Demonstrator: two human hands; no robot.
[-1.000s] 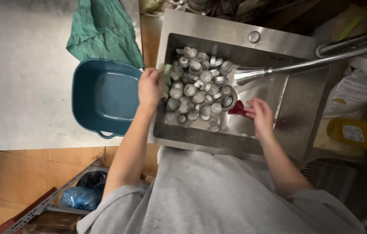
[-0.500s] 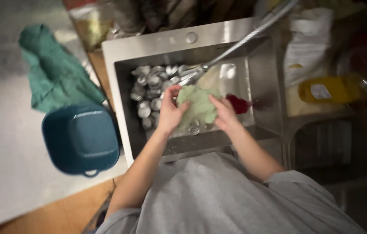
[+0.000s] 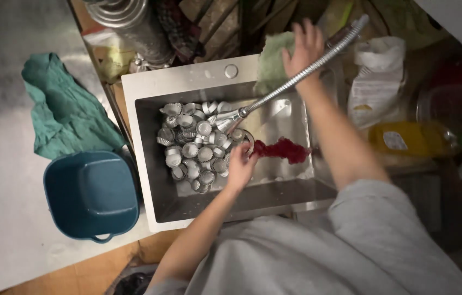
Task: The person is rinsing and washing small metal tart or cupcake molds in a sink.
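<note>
Looking down from the head camera, you stand at the steel sink [image 3: 149, 164], which serves as the landmark. Your left hand [image 3: 240, 164] is inside its basin with fingers curled at the edge of the red scrubber [image 3: 281, 149]; whether it truly pinches the scrubber or one of the little moulds is not clear. Your right hand [image 3: 303, 48] reaches beyond the sink's back rim, spread open and flat on the pale green cloth [image 3: 272, 63], pressing rather than gripping it. A heap of small fluted metal moulds [image 3: 195, 147] fills the sink's left half, under the flexible tap hose [image 3: 296, 76]. Judging by that, most washing is left: the blue tub [image 3: 90, 194] left of the sink holds nothing.
</note>
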